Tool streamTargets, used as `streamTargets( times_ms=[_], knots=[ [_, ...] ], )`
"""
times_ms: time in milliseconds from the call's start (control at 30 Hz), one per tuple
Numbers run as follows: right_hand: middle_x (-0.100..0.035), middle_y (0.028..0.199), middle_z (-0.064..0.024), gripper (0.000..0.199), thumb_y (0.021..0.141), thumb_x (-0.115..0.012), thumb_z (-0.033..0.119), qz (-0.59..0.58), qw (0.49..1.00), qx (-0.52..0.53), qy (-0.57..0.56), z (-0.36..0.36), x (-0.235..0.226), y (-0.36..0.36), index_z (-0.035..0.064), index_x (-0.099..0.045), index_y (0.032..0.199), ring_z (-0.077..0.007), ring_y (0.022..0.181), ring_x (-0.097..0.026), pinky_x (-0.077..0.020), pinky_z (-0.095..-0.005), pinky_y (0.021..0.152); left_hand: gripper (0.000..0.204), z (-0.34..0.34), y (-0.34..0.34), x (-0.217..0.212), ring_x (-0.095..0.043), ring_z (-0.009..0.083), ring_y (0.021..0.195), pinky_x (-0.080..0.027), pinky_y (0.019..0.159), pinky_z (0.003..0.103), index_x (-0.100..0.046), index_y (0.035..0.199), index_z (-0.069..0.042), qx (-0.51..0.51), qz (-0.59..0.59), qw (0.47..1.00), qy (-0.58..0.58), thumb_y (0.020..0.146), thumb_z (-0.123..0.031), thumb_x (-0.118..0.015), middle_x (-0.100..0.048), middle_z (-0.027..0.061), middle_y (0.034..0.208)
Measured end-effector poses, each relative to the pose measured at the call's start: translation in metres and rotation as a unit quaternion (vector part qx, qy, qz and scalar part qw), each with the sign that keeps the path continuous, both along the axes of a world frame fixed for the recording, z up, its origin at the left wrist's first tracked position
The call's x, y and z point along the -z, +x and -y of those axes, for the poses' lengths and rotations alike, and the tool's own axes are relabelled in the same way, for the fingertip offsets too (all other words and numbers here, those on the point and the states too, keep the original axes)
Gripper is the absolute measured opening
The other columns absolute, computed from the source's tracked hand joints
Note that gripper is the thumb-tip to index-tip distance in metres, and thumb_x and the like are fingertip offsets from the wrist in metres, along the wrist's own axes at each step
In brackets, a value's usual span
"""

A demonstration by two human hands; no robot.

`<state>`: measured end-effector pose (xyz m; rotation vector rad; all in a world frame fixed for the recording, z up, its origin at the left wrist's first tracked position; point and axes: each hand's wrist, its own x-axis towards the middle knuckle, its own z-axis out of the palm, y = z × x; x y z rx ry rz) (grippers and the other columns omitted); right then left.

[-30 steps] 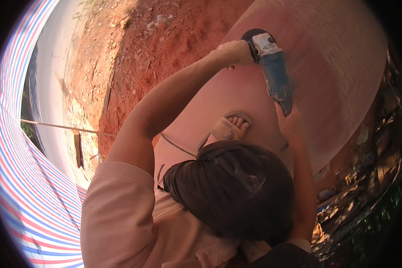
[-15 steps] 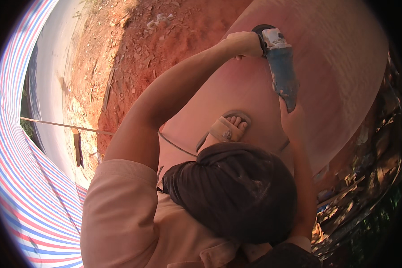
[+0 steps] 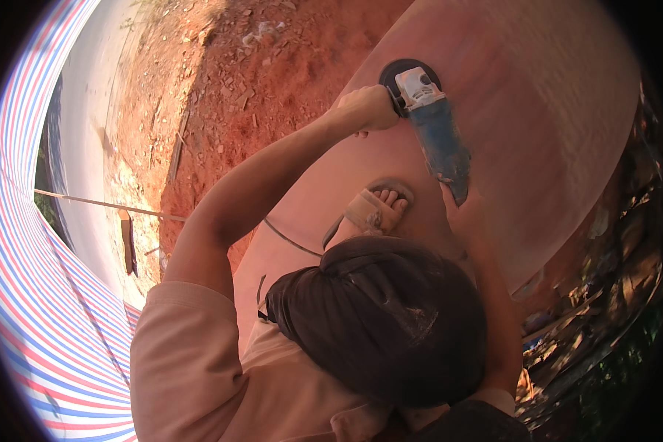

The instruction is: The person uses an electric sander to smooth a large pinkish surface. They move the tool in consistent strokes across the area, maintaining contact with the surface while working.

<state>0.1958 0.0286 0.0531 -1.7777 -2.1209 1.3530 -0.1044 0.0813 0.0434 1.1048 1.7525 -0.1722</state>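
A blue and white angle grinder with a round dark disc lies low over a broad, curving, reddish board. The disc appears to be against the board, near its left edge; exact contact cannot be made out. My left hand is closed in a fist beside the grinder's head, on a side handle that the fingers cover. At the tapered rear end of the tool, my right hand is wrapped around the body. Its fingers are partly hidden beneath the grinder.
My sandalled foot stands on the board, with a thin dark cord beside it. A dark head cloth blocks the lower middle. Red soil and striped sheeting lie left; scattered debris lies right.
The grinder has moved left and closer to me across the board, tilting slightly. Both hands have travelled with it and keep their hold. The foot has stayed put.
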Motion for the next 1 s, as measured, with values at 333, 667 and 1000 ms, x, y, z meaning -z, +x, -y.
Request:
streamTargets(
  times_ms=[333, 667, 1000],
  knots=[
    [-0.076, 0.098, -0.0243, 0.046, 0.102, -0.072, 0.04, -0.012, 0.994, 0.073, 0.079, -0.035, 0.023, 0.023, -0.002, -0.07, 0.12, -0.0396, 0.09, -0.076, -0.0558, -0.0469, 0.077, 0.033, -0.092, 0.033, -0.007, -0.074, 0.0276, 0.067, -0.062, 0.063, 0.041, -0.076, 0.101, -0.002, 0.078, -0.014, 0.997, 0.025, 0.092, -0.032, -0.066, -0.073, 0.0138, 0.083],
    [-0.075, 0.092, -0.029, 0.053, 0.103, -0.068, 0.047, 0.006, 0.999, 0.002, 0.05, -0.041, 0.021, 0.009, -0.0026, -0.068, 0.122, -0.0483, 0.089, -0.075, -0.0567, -0.0551, 0.076, 0.033, -0.065, 0.001, 0.002, -0.071, 0.0261, 0.062, -0.061, 0.059, 0.041, -0.071, 0.099, 0.002, 0.012, 0.014, 1.0, -0.004, 0.094, -0.03, -0.064, -0.073, 0.013, 0.085],
    [-0.075, 0.092, -0.03, 0.053, 0.1, -0.073, 0.044, 0.01, 0.999, 0.0, 0.044, -0.026, 0.021, 0.012, -0.0014, -0.066, 0.128, -0.0515, 0.089, -0.073, -0.0573, -0.0556, 0.075, 0.041, -0.026, 0.002, 0.002, -0.074, 0.031, 0.058, -0.062, 0.055, 0.042, -0.075, 0.103, 0.002, -0.017, 0.017, 1.0, 0.013, 0.097, -0.036, -0.063, -0.077, 0.017, 0.085]
  ],
)
